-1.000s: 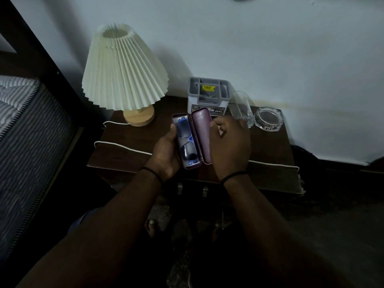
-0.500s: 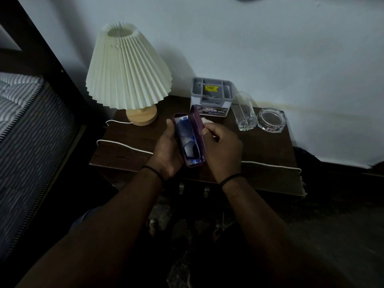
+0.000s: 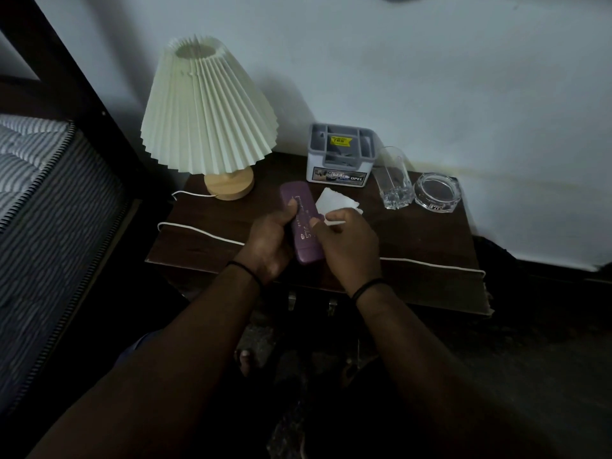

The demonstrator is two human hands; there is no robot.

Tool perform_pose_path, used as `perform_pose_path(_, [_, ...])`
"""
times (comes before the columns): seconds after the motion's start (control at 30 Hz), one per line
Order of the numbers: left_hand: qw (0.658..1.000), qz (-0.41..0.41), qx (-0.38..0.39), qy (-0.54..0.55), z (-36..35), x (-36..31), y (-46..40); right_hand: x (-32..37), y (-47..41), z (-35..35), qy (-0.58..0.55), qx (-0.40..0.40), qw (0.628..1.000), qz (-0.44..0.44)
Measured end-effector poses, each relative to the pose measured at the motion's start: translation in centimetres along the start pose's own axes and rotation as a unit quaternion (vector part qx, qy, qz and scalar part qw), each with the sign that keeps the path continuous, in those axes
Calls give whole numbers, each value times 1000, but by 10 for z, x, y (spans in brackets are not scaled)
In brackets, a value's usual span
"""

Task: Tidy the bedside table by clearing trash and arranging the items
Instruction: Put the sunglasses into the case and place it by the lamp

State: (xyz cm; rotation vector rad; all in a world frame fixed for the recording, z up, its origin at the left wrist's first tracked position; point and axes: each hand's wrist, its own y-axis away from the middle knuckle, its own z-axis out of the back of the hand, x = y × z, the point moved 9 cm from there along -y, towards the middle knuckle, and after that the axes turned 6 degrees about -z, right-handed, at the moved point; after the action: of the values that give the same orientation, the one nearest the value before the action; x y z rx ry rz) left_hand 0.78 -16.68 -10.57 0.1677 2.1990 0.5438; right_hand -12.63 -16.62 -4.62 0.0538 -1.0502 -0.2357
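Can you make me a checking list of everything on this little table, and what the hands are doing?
Surface: dark wooden bedside table, front edge worn.
Job's things: purple glasses case, closed; white paper beside it.
Clutter: grey organiser box, drinking glass, glass ashtray, all along the back.
Hands: left hand grips the case; right hand touches the case, paper at its fingertips.
Cables: white cord across the table.
Surroundings: pleated lamp, mattress on the left, white wall.

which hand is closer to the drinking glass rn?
Right. The right hand sits below-left of the drinking glass, apart from it; the left hand is farther left, beyond the purple case it grips.
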Motion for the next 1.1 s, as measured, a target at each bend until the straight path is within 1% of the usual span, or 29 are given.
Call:
perform_pose_path(0.03, [1000, 4, -4, -7, 1, 0, 0, -8, 0, -9, -10, 49, 998, -43])
perform_pose_path(0.1, [1000, 9, -10, -26, 4, 0, 0, -21, 5, -29, -44, 150, 981, -111])
perform_pose_path(0.13, [999, 7, -18, -43, 6, -2, 0, -23, 8, -35, -66, 181, 973, -129])
perform_pose_path(0.2, [994, -18, -44, -103, 13, -11, 0, -22, 10, -40, -116, 201, 962, -144])
perform_pose_path(0.27, [978, -57, -76, -183, 19, -24, 0, -21, 9, -42, -163, 190, 956, -151])
perform_pose_path(0.33, [953, -104, -101, -266, 28, -42, -2, -20, 5, -48, -185, 173, 956, -148])
perform_pose_path(0.4, [933, -140, -115, -311, 35, -59, -1, -17, -4, -59, -198, 158, 958, -137])
perform_pose_path(0.53, [936, -152, -119, -293, 42, -71, -1, -13, -32, -88, -196, 122, 966, -117])
perform_pose_path(0.7, [949, -143, -122, -252, 47, -70, -8, -16, -74, -110, -122, 40, 982, -137])
perform_pose_path(0.83, [957, -130, -100, -240, 50, -64, -23, -13, -94, -108, -46, -6, 991, -122])
perform_pose_path(0.93, [956, -119, -83, -255, 48, -64, -31, -12, -104, -109, -33, 1, 993, -114])
perform_pose_path(1.1, [956, -119, -90, -254, 51, -66, -46, -7, -110, -114, -37, 14, 994, -99])
